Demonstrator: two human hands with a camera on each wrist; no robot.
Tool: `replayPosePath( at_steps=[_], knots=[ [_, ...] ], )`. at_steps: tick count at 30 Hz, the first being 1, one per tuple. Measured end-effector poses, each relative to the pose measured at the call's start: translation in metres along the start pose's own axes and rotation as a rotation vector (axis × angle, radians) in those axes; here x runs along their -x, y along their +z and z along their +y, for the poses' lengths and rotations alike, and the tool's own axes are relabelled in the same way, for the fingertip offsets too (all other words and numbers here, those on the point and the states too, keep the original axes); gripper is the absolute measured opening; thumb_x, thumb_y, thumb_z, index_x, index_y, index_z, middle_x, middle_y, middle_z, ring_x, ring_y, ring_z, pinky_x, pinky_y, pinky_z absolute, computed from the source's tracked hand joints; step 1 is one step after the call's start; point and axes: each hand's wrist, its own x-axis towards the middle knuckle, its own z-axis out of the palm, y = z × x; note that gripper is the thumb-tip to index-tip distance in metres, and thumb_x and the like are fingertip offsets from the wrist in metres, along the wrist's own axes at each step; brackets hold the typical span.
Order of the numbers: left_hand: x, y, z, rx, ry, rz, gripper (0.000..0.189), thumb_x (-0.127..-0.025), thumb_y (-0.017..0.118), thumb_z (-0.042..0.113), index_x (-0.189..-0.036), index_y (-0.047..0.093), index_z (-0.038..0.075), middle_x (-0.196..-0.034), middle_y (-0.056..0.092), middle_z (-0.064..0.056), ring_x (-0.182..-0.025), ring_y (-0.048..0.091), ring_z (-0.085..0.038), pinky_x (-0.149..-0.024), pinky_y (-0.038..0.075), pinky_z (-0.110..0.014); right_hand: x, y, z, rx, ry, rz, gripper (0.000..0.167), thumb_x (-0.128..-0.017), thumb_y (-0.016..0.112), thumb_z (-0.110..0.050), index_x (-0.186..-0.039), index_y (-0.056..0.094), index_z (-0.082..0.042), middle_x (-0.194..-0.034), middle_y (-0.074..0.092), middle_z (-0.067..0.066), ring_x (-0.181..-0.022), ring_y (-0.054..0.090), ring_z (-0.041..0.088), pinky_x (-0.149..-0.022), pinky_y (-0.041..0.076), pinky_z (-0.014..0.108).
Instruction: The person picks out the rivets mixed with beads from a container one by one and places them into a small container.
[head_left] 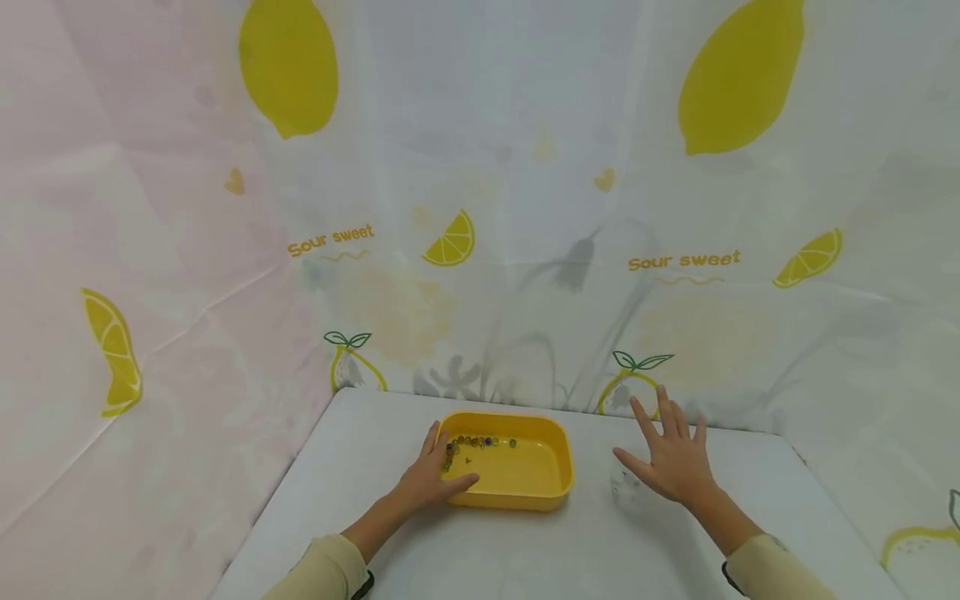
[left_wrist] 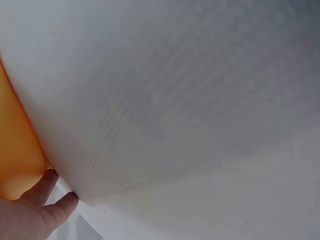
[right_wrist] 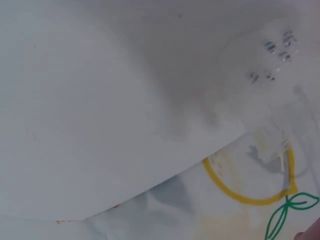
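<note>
A yellow tray [head_left: 517,502] lies on the white table, with several small glass marbles [head_left: 489,442] along its far and left sides. My left hand [head_left: 426,480] rests at the tray's left end, fingers fairly straight along that side and thumb stretched over the near rim. In the left wrist view, fingertips [left_wrist: 69,198] touch down by the tray's outer wall [left_wrist: 15,140]. My right hand [head_left: 677,463], fingers spread, holds nothing. It is just over and beside a clear container [head_left: 624,490], partly hidden by the hand; small dark marks [right_wrist: 270,47] show on the container in the right wrist view.
The white tabletop [head_left: 510,554] ends at a back edge against a hanging cloth [head_left: 525,317] printed with lemons. A pinkish cloth side [head_left: 165,350] closes off the left.
</note>
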Motion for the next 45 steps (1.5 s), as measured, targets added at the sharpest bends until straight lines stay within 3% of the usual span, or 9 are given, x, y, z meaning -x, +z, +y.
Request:
replayPosePath(
  at_steps=[8, 17, 23, 30, 38, 45],
  knots=[
    [0.002, -0.002, -0.001, -0.010, 0.002, -0.006, 0.117, -0.081, 0.068, 0.065, -0.157, 0.013, -0.003, -0.166, 0.002, -0.020, -0.139, 0.041, -0.043, -0.102, 0.045, -0.056, -0.014, 0.010, -0.029, 0.006, -0.042, -0.026, 0.091, -0.085, 0.057, -0.068, -0.157, 0.027, -0.021, -0.166, 0.002, 0.019, -0.145, 0.021, 0.045, -0.109, 0.010, 0.076],
    [0.002, -0.005, -0.003, -0.020, -0.007, -0.012, 0.124, -0.076, 0.071, 0.068, -0.157, 0.008, -0.002, -0.166, 0.002, -0.021, -0.141, 0.037, -0.043, -0.103, 0.045, -0.055, -0.022, 0.024, -0.062, -0.027, -0.086, -0.053, 0.091, -0.087, 0.053, -0.070, -0.159, 0.018, -0.028, -0.166, 0.001, 0.018, -0.146, 0.022, 0.043, -0.111, 0.011, 0.075],
    [0.001, -0.004, -0.003, -0.027, -0.003, -0.027, 0.125, -0.076, 0.071, 0.068, -0.157, 0.008, -0.003, -0.165, 0.001, -0.022, -0.141, 0.037, -0.043, -0.102, 0.046, -0.054, -0.025, 0.029, -0.074, -0.053, -0.126, -0.029, 0.091, -0.087, 0.053, -0.069, -0.159, 0.017, -0.026, -0.166, -0.003, 0.018, -0.148, 0.018, 0.041, -0.112, 0.013, 0.073],
    [0.001, -0.004, 0.000, -0.021, 0.007, -0.023, 0.126, -0.075, 0.072, 0.068, -0.157, 0.007, -0.002, -0.165, 0.002, -0.022, -0.139, 0.040, -0.044, -0.103, 0.045, -0.054, -0.030, 0.034, -0.084, -0.052, -0.161, 0.033, 0.091, -0.087, 0.054, -0.068, -0.159, 0.019, -0.025, -0.165, 0.004, 0.020, -0.147, 0.021, 0.041, -0.111, 0.018, 0.071],
    [0.000, -0.001, 0.000, -0.012, -0.002, -0.023, 0.128, -0.072, 0.075, 0.067, -0.158, 0.007, 0.000, -0.166, 0.002, -0.021, -0.140, 0.040, -0.043, -0.103, 0.045, -0.054, -0.032, 0.038, -0.096, -0.082, -0.201, 0.032, 0.087, -0.087, 0.057, -0.063, -0.158, 0.025, -0.023, -0.164, 0.012, 0.022, -0.145, 0.025, 0.041, -0.111, 0.021, 0.070],
    [0.001, -0.002, 0.002, -0.007, -0.007, -0.020, 0.127, -0.073, 0.076, 0.065, -0.158, 0.007, -0.001, -0.166, 0.001, -0.021, -0.140, 0.039, -0.044, -0.103, 0.045, -0.055, -0.035, 0.038, -0.106, -0.107, -0.210, -0.002, 0.086, -0.088, 0.057, -0.062, -0.158, 0.025, -0.023, -0.166, 0.006, 0.019, -0.147, 0.022, 0.040, -0.112, 0.018, 0.070]
  ],
)
